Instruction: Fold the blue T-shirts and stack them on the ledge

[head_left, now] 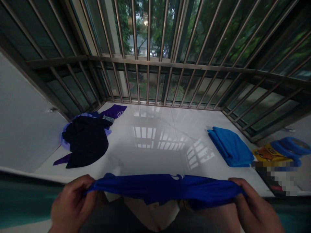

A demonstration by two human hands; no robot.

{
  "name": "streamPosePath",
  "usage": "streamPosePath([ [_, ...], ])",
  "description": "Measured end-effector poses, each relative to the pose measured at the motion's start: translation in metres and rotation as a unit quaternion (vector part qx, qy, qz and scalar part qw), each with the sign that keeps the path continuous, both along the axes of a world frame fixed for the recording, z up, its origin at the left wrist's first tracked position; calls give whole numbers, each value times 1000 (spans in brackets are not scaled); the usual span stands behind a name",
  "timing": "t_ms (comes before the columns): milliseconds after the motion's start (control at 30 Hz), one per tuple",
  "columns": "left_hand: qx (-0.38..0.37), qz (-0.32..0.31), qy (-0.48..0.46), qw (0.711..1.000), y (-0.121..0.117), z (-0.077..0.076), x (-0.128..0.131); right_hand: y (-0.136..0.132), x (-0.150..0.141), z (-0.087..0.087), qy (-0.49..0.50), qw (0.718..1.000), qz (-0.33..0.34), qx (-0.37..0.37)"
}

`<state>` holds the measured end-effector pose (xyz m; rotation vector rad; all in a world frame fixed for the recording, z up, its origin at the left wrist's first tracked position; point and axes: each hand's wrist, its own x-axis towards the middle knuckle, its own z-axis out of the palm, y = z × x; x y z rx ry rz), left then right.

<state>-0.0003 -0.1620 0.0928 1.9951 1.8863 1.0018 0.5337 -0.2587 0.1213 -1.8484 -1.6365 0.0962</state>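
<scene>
A dark blue piece of clothing (165, 186) with a small white mark is stretched sideways between my two hands, low in the view. My left hand (75, 197) pinches its left end between thumb and fingers. At the other end, my right hand (255, 204) grips the fabric the same way. The cloth hangs just in front of the sill's near edge, above my lap. Which kind of garment it is, I cannot tell. Beyond it on the left lies a loose heap of dark clothes (87, 139) with purple pieces, and on the right a folded bright blue cloth (230, 145).
The glossy white sill (155, 158) reflects the window. Metal window bars (148, 64) enclose its far side. At the right stands a yellow container with a blue lid (274, 150), beside a partly blurred flat item (279, 178). White walls close both sides.
</scene>
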Motion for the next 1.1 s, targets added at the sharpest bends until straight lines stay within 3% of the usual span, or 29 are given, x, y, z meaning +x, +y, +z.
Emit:
streamPosePath([
  [67,25,-41,13,999,31,17,-6,7,6,4,-17,999,-45,-6],
  [133,10,-122,29,992,83,36,-6,33,10,15,-60,997,-55,-17],
  [267,-90,-196,77,973,219,74,24,142,16,48,-195,980,-9,-35],
  [400,-107,-115,185,970,332,98,76,267,15,81,-269,961,-11,-61],
  [500,-68,-61,193,977,373,100,110,329,4,93,-257,965,-34,-39],
  [567,-41,-49,193,979,374,88,131,346,-10,88,-241,969,-47,-29],
  [633,-26,-81,194,977,356,63,151,339,-29,69,-230,972,-26,-28],
  [700,-26,-150,198,968,320,26,166,312,-50,34,-227,973,25,-41],
  [767,-41,-225,204,952,275,-20,171,271,-69,-14,-228,969,72,-68],
  [867,-83,-284,222,929,211,-91,161,206,-86,-92,-206,963,95,-143],
  [933,-98,-286,236,923,180,-129,148,174,-87,-134,-183,957,82,-210],
  [1000,-89,-264,243,929,160,-155,136,154,-85,-161,-166,953,76,-241],
  [1100,-65,-222,244,942,137,-173,123,139,-83,-175,-155,958,86,-225],
])
